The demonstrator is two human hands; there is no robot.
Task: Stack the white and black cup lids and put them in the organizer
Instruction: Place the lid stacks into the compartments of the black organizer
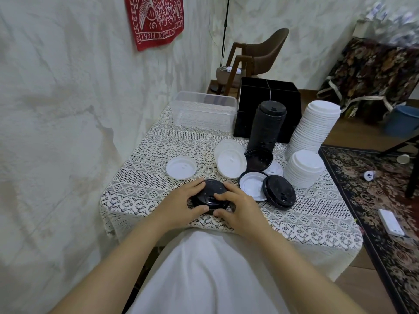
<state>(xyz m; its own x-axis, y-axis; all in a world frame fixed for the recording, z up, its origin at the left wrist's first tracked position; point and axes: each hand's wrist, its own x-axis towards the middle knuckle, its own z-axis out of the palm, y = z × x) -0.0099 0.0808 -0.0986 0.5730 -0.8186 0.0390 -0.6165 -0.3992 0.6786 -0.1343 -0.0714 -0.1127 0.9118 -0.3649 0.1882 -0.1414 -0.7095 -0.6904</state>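
Observation:
A short stack of black lids (212, 193) sits at the near edge of the lace-covered table (145, 155). My left hand (183, 200) grips its left side and my right hand (235, 205) grips its right side, fingers curled over the rim. Loose lids lie beyond: a white lid (181, 167), two overlapping white lids (230, 160), a black lid (258, 159), a white lid inside a black rim (251, 185) and a black lid (280, 192). A tall black lid stack (266, 125), a tall white stack (314, 130) and a short white stack (303, 171) stand behind. The black organizer (267, 107) is at the far edge.
A clear plastic bin (204, 112) stands at the table's far left, by the wall. A brown chair (258, 57) is behind the table. To the right lie a patterned rug (385, 200), a white box (391, 222) and a blue bucket (401, 121).

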